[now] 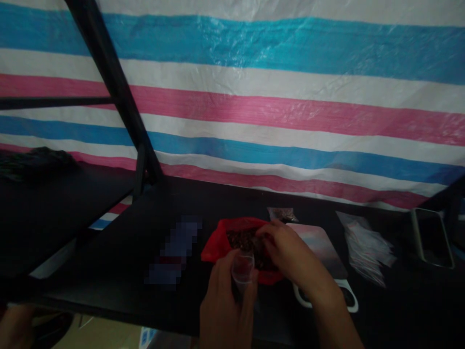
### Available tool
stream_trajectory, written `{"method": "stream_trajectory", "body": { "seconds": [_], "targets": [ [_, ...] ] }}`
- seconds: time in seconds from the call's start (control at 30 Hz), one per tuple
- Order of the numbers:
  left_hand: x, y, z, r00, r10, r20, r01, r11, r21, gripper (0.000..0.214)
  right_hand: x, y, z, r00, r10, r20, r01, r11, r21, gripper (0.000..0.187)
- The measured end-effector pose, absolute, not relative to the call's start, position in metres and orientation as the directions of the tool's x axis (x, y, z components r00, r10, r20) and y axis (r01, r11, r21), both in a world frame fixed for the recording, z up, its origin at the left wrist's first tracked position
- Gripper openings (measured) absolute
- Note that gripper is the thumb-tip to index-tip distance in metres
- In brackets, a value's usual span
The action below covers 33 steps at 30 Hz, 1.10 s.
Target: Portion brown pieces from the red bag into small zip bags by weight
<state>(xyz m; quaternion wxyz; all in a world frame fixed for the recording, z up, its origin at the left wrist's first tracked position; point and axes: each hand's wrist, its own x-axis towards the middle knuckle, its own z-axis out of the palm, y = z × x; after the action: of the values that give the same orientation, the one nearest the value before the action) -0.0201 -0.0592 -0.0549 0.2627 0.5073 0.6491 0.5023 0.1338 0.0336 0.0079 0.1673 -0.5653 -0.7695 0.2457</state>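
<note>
My left hand (228,295) grips a small clear plastic bag (243,268), its mouth held round and open between thumb and fingers. Just beyond it lies an open red bag (218,238) full of small dark brown pieces (240,237) whose kind I cannot make out. My right hand (281,245) reaches into the red bag from the right. Its fingers are bent together at the pieces, and their tips are partly hidden. Under my right forearm a white digital scale (319,247) with a shiny metal plate is partly covered.
Behind the red bag lies a small filled clear bag (282,214). A pile of flat clear bags (366,247) and a phone (434,237) lie at the right. A blurred-out blue item (178,249) is at the left. A black post (112,87) stands before striped sheeting (254,111).
</note>
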Motion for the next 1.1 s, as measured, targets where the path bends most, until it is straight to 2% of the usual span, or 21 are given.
{"method": "stream_trajectory", "body": {
  "seconds": [0.17,0.27,0.4,0.5,0.63,0.77,0.97,1.1],
  "targets": [
    [-0.032,-0.054,-0.062,-0.298,0.924,0.239,0.459,-0.081,0.885,0.047,0.126,0.031,0.01,-0.353,0.935,-0.019,0.762,0.276,-0.586,0.049],
    [-0.037,-0.049,-0.062,-0.333,0.9,0.281,0.47,-0.1,0.877,0.05,0.118,0.031,0.014,-0.331,0.943,-0.043,0.812,0.262,-0.521,0.044],
    [-0.04,-0.04,-0.053,-0.367,0.92,0.138,0.326,-0.012,0.945,0.06,0.106,0.037,0.015,-0.281,0.957,-0.079,0.906,0.237,-0.35,0.039],
    [-0.041,-0.035,-0.045,-0.336,0.942,0.021,0.196,0.049,0.979,0.062,0.098,0.041,0.01,-0.329,0.943,-0.039,0.901,0.302,-0.313,0.039],
    [-0.045,-0.028,-0.04,-0.352,0.936,0.006,0.091,0.028,0.995,0.064,0.095,0.046,0.002,-0.411,0.911,0.022,0.822,0.381,-0.424,0.036],
    [-0.047,-0.026,-0.041,-0.395,0.919,0.017,0.074,0.014,0.997,0.065,0.099,0.048,-0.005,-0.426,0.903,0.066,0.737,0.388,-0.553,0.034],
    [-0.049,-0.026,-0.045,-0.442,0.886,0.143,0.213,-0.051,0.976,0.055,0.12,0.047,-0.005,-0.317,0.946,0.067,0.579,0.249,-0.776,0.033],
    [-0.047,-0.022,-0.05,-0.372,0.902,0.219,0.288,-0.112,0.951,0.045,0.133,0.037,0.01,-0.294,0.954,0.061,0.398,0.18,-0.899,0.035]
  ]
}}
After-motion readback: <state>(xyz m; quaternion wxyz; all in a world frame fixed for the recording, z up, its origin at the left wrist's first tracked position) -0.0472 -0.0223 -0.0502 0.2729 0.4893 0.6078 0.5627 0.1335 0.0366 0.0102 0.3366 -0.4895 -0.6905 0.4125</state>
